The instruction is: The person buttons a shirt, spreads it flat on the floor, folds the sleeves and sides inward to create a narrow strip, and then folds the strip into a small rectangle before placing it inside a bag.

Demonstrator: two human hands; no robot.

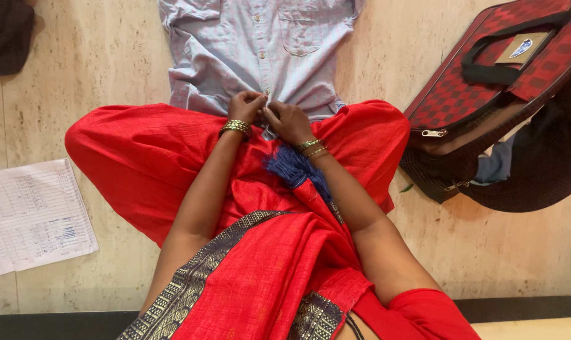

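Fingers: both sets pinched narrow at the button placket near the shirt's lower hem.
Left hand (246, 106): closed on a fold of the shirt (235, 50), seemingly steadying the cloth.
Right hand (288, 121): thumb and fingers nipped on the same spot, just beside the left hand; what lies between them is too small to tell.
Shirt: pale blue, spread flat on the floor (109, 69), hem drawn onto the lap.
Bag (487, 82): red chequered, open, at the floor's right edge.
Paper sheet (30, 217): ruled, at the left edge.

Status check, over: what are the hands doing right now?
Left hand and right hand both pinching the shirt at its lower button strip. Shirt flat on floor. Nothing in the way.
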